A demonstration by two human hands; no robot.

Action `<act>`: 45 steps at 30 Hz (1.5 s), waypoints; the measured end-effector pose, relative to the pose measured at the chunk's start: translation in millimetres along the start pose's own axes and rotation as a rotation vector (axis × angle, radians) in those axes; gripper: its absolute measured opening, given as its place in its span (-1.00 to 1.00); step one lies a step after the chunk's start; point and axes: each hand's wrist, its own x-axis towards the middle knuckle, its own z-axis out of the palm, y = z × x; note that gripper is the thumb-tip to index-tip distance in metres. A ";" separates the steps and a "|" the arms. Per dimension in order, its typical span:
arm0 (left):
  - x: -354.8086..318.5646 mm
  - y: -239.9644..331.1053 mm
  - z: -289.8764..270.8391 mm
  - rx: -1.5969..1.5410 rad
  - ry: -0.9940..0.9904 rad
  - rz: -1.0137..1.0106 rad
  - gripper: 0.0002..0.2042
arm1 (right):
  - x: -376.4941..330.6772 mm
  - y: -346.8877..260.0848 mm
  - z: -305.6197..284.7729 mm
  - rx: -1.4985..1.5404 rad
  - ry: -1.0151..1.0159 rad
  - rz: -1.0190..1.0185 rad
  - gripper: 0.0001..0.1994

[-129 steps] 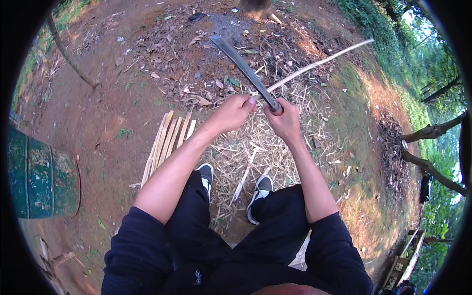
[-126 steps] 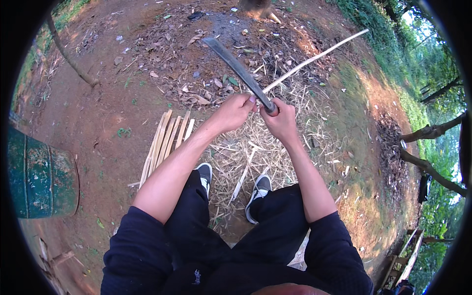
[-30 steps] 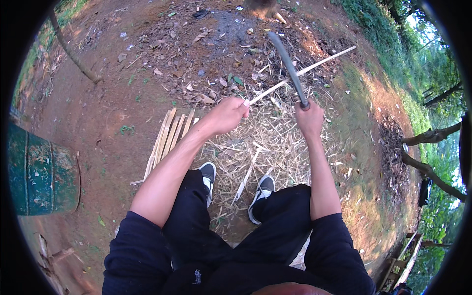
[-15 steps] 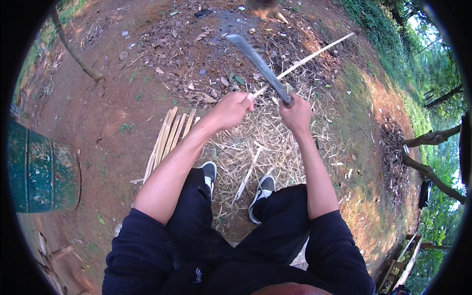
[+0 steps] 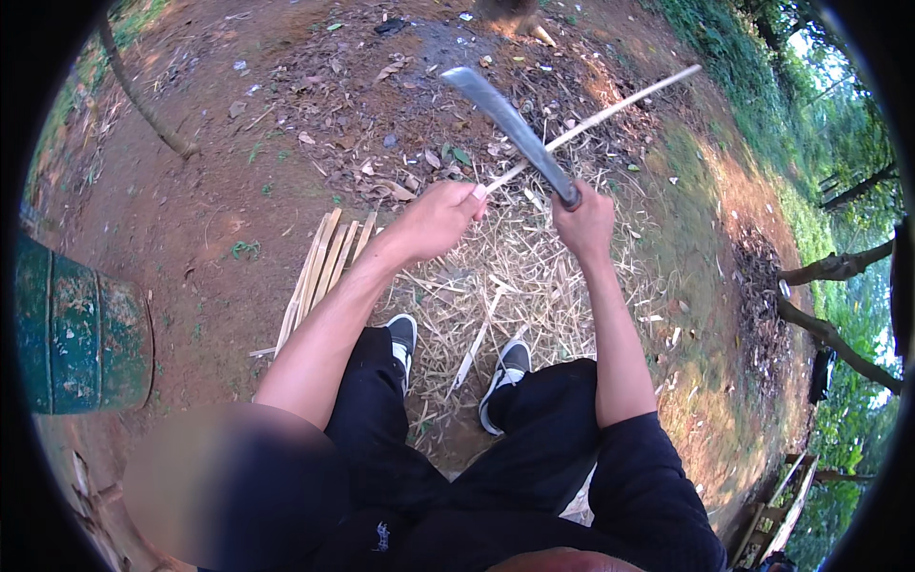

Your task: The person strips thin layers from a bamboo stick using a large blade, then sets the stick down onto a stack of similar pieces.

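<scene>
My left hand [image 5: 440, 221] is closed around the near end of a long, pale strip of wood or bamboo [image 5: 610, 112], which slants away to the upper right. In my right hand [image 5: 584, 223] is the dark handle of a machete [image 5: 510, 122]. Its grey, curved blade points up and left and crosses the strip a short way beyond my left hand. Whether the edge touches the strip cannot be made out. Several similar pale strips [image 5: 324, 262] lie side by side on the ground, left of my left forearm, which partly covers them.
Pale shavings [image 5: 534, 276] cover the ground around my shoes [image 5: 403, 340]. A green, rusty drum [image 5: 86, 329] lies at the left. A thin trunk [image 5: 143, 91] rises at the far left, with branches [image 5: 834, 267] at the right. Dry leaves lie ahead.
My right hand and the machete have moved slightly right along the strip. The strip's far end has swung a little to the right. My left hand keeps its grip, shifted slightly left.
</scene>
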 end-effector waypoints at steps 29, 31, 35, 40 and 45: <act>-32.7 -42.5 -37.1 0.232 -0.037 -0.002 -0.59 | 11.2 29.1 -3.4 -0.180 0.023 0.276 -0.80; -36.6 -48.1 -41.6 0.188 -0.045 -0.001 -0.58 | 7.3 22.9 -7.9 -0.052 -0.033 0.365 -0.79; -34.0 -55.0 -43.7 0.118 -0.044 -0.021 -0.58 | -6.6 1.8 3.7 -0.013 -0.088 0.124 -0.82; -30.3 -48.9 -41.2 0.147 -0.077 -0.005 -0.58 | -5.8 -20.4 13.4 -0.099 -0.196 -0.102 -0.87; -28.0 -62.2 -41.1 -0.004 -0.115 -0.091 -0.61 | 1.6 8.3 10.3 -0.118 -0.154 0.106 -0.82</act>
